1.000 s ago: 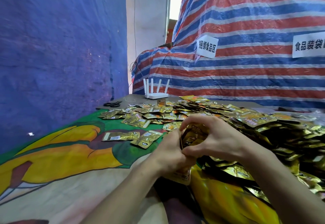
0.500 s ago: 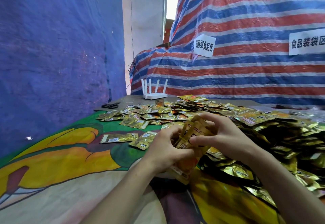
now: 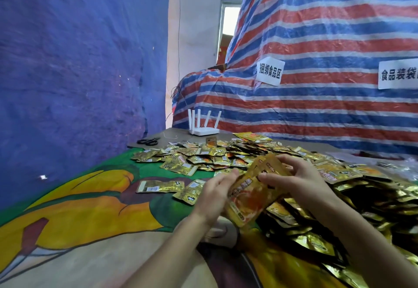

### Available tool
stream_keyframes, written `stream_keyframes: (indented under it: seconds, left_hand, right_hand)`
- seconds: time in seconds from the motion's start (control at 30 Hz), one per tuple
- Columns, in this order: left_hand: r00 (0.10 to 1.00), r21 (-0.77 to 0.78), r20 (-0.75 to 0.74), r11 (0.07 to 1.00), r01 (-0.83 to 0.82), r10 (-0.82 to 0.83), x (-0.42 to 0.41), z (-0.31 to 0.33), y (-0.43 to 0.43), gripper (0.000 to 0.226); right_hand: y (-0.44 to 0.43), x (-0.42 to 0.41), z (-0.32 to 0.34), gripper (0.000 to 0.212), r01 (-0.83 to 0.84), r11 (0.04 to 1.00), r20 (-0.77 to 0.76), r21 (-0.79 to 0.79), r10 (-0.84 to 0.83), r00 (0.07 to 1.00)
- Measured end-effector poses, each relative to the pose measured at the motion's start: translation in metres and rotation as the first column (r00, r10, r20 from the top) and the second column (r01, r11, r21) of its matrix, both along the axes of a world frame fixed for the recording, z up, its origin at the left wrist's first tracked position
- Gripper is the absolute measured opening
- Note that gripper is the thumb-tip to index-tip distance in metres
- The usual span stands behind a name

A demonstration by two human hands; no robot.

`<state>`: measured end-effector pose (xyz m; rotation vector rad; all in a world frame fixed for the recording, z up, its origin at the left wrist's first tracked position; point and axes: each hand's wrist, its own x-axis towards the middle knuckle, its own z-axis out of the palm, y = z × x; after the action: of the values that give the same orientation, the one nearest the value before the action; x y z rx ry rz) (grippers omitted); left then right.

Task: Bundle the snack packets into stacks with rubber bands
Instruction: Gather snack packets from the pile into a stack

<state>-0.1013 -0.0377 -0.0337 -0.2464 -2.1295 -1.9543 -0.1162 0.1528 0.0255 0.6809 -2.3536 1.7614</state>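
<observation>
The left hand (image 3: 214, 195) and right hand (image 3: 299, 180) grip one packet stack (image 3: 250, 196).

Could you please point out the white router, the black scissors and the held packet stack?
white plastic router with antennas (image 3: 204, 132), head view, on its base.
black-handled scissors (image 3: 148, 142), head view, on the handles.
stack of gold foil snack packets (image 3: 248, 195), head view, front packet's face.

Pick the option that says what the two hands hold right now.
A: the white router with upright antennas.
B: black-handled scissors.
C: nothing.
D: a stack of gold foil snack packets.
D: the left hand and right hand both grip the stack of gold foil snack packets, while the black-handled scissors and the white router lie far beyond them, untouched.
</observation>
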Motion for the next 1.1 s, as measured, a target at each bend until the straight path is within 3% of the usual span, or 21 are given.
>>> stream_keyframes:
  seconds: [0.1, 0.2, 0.27, 0.33, 0.4, 0.43, 0.5, 0.57, 0.63, 0.7, 0.77, 0.87, 0.97, 1.1]
  left_hand:
    - [0.980, 0.036, 0.094, 0.984, -0.177, 0.173, -0.015, 0.002, -0.007, 0.037]
    - [0.943, 0.021, 0.097, 0.947, -0.321, 0.318, -0.035, 0.007, -0.021, 0.024]
    - [0.915, -0.069, 0.074, 0.917, -0.392, 0.396, -0.047, 0.011, -0.036, 0.014]
    - [0.887, -0.227, 0.045, 0.870, -0.438, 0.459, -0.056, 0.007, -0.055, 0.010]
    - [0.845, -0.393, 0.021, 0.781, -0.485, 0.535, -0.060, -0.002, -0.076, 0.004]
    - [0.814, -0.506, -0.004, 0.701, -0.503, 0.582, -0.060, -0.007, -0.086, 0.003]
    - [0.764, -0.747, -0.063, 0.477, -0.463, 0.642, -0.059, -0.014, -0.104, 0.030]
    - [0.758, -0.858, -0.049, 0.360, -0.365, 0.651, -0.057, -0.021, -0.120, 0.075]
    - [0.763, -0.879, 0.064, 0.398, -0.262, 0.643, -0.054, -0.025, -0.128, 0.111]
    - [0.769, -0.887, 0.151, 0.428, -0.172, 0.621, -0.051, -0.027, -0.129, 0.130]
    - [0.770, -0.914, 0.161, 0.388, -0.119, 0.617, -0.049, -0.028, -0.125, 0.140]
    - [0.744, -0.942, 0.124, 0.315, -0.120, 0.656, -0.049, -0.026, -0.113, 0.144]
    - [0.724, -0.965, 0.121, 0.253, -0.076, 0.679, -0.052, -0.019, -0.101, 0.144]
    - [0.726, -0.970, 0.147, 0.243, -0.029, 0.672, -0.060, -0.013, -0.093, 0.137]
  right_hand:
    - [-0.008, -0.027, 0.014, 0.034, 0.167, 0.985, 0.078, -0.052, -0.163, 0.984]
    - [-0.017, -0.063, 0.026, 0.030, 0.346, 0.930, 0.223, -0.125, -0.313, 0.923]
    - [-0.022, -0.087, 0.030, 0.026, 0.404, 0.904, 0.308, -0.139, -0.348, 0.885]
    - [-0.025, -0.109, 0.030, 0.039, 0.450, 0.890, 0.333, -0.076, -0.403, 0.853]
    - [-0.022, -0.128, 0.029, 0.058, 0.517, 0.853, 0.248, 0.073, -0.518, 0.819]
    - [-0.018, -0.136, 0.031, 0.057, 0.543, 0.823, 0.182, 0.167, -0.567, 0.803]
    - [-0.008, -0.144, 0.038, 0.042, 0.578, 0.747, 0.062, 0.329, -0.628, 0.776]
    - [0.003, -0.142, 0.040, 0.032, 0.599, 0.628, -0.080, 0.497, -0.654, 0.752]
    - [0.009, -0.136, 0.035, 0.036, 0.585, 0.379, -0.286, 0.717, -0.606, 0.742]
    - [0.006, -0.132, 0.026, 0.049, 0.554, 0.050, -0.452, 0.831, -0.520, 0.724]
    - [-0.002, -0.129, 0.022, 0.054, 0.508, -0.065, -0.464, 0.859, -0.517, 0.719]
    - [-0.020, -0.125, 0.026, 0.030, 0.567, -0.008, -0.503, 0.823, -0.472, 0.724]
    - [-0.047, -0.129, 0.024, 0.023, 0.568, 0.206, -0.470, 0.797, -0.380, 0.797]
    - [-0.095, -0.150, 0.002, 0.021, 0.349, 0.451, -0.268, 0.822, -0.235, 0.934]
